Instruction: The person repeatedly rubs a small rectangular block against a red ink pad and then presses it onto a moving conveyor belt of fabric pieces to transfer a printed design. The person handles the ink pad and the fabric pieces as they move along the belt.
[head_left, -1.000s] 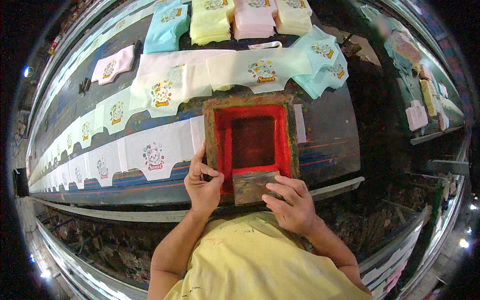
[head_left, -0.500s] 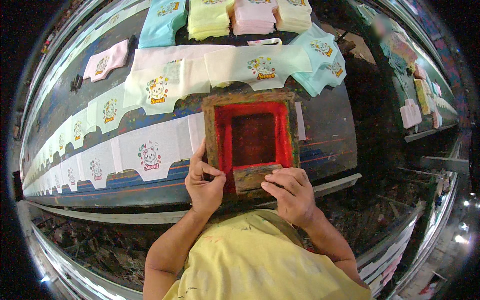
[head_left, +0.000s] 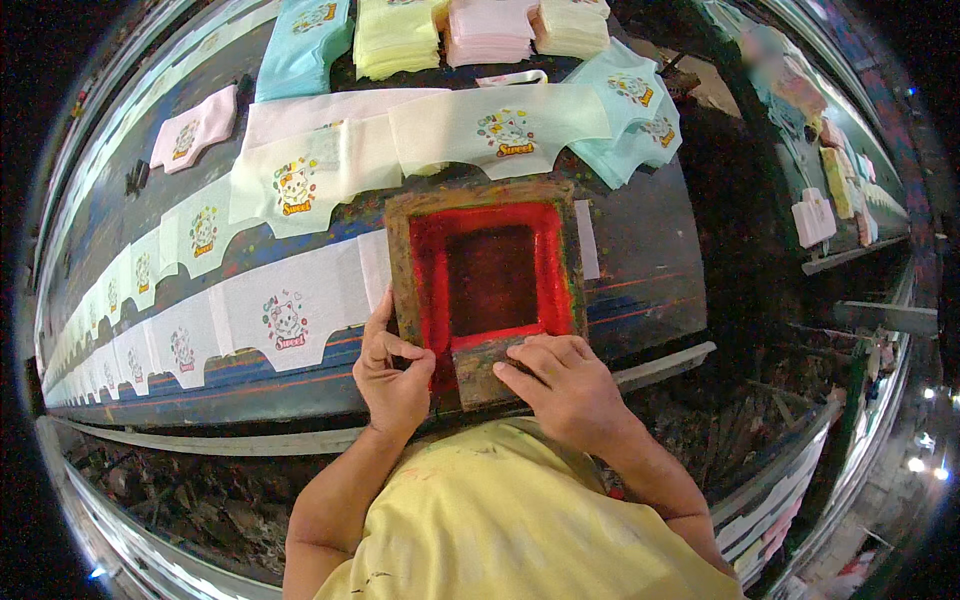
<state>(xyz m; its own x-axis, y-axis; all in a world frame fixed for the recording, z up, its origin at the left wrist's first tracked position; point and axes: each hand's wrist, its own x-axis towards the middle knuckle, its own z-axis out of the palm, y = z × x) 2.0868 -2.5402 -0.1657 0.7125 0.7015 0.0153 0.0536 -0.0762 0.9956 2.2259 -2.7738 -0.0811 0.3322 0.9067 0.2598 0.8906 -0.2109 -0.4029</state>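
On my feed, right fingers (head_left: 522, 379) now grip farther over the six-o'clock wooden block (head_left: 478, 383), likely steadier; left fingers (head_left: 377, 322) hold the red-stained frame (head_left: 482, 197) at eight o'clock.

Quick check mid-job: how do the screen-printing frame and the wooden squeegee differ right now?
The screen-printing frame is a large, open rectangle, while the wooden squeegee is a smaller, solid slab. The frame's inside is coated bright red; the squeegee's visible face is mostly brown. The left hand is at the frame's lower left corner, whereas the right hand grips the squeegee. Both look stained and worn.
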